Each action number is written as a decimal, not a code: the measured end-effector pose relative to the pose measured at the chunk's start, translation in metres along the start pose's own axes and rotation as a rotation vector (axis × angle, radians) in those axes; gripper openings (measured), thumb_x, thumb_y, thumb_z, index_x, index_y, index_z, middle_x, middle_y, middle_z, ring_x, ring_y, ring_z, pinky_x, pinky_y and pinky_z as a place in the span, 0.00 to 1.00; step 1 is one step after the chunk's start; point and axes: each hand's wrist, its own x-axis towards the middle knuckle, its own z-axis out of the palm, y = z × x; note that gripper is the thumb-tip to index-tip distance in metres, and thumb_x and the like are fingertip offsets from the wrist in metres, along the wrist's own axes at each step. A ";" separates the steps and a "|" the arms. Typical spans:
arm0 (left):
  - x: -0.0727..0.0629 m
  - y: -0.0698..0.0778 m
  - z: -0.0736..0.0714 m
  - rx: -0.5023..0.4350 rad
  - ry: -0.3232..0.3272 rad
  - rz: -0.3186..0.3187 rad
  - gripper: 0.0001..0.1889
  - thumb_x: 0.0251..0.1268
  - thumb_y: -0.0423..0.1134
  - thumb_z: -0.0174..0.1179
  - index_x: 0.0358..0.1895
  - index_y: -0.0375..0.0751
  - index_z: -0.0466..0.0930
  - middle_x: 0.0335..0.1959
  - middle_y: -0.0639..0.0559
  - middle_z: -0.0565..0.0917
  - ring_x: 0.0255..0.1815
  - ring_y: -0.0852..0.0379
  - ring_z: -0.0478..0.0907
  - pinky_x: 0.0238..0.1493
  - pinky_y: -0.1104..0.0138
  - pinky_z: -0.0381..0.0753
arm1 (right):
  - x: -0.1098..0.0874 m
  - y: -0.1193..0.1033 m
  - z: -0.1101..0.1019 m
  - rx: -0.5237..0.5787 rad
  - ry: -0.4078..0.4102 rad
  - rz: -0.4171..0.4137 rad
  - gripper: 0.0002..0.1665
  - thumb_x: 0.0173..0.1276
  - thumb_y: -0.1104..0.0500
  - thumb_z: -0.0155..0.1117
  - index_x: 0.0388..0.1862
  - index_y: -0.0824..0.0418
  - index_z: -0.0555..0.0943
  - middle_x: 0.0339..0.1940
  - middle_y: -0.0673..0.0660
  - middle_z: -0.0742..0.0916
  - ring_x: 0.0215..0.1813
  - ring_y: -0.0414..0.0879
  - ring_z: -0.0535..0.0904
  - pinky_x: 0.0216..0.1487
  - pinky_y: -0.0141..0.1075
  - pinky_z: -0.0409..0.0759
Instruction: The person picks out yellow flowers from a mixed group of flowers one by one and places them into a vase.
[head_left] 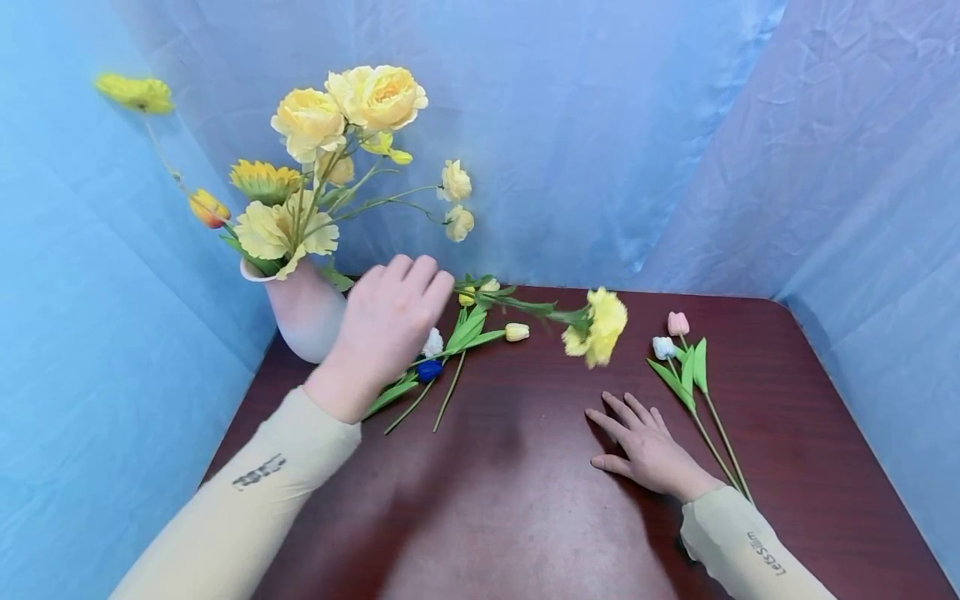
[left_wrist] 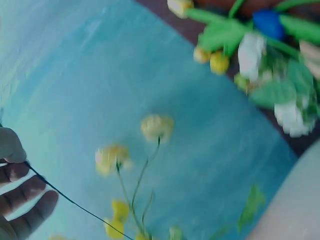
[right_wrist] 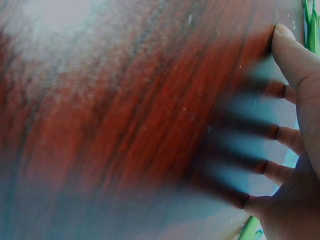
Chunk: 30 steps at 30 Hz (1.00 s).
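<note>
My left hand (head_left: 393, 325) is raised beside the vase and pinches the thin stem of a yellow carnation (head_left: 603, 325), whose bloom points right over the table. In the left wrist view the thumb and fingers (left_wrist: 37, 210) meet on a dark thin stem (left_wrist: 75, 203). A pink-to-white vase (head_left: 303, 308) stands at the back left, holding a bunch of yellow flowers (head_left: 307, 121) and an orange tulip (head_left: 208, 208). My right hand (head_left: 648, 450) rests with spread fingers on the dark red table (head_left: 540, 517); its fingertips touch the wood in the right wrist view.
Several loose flowers lie behind and below my left hand, among them a blue tulip (head_left: 429, 371) and a pale yellow tulip (head_left: 517, 332). To the right lie a pink tulip (head_left: 678, 323) and a white tulip (head_left: 663, 347). Blue cloth (head_left: 555, 150) hangs around the table.
</note>
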 end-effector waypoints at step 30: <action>-0.011 -0.025 -0.043 -0.024 0.140 -0.151 0.10 0.68 0.21 0.48 0.31 0.34 0.75 0.32 0.41 0.78 0.29 0.40 0.74 0.19 0.53 0.72 | 0.000 0.006 0.007 -0.019 0.009 -0.007 0.44 0.68 0.37 0.67 0.78 0.52 0.69 0.81 0.66 0.65 0.79 0.73 0.55 0.69 0.76 0.52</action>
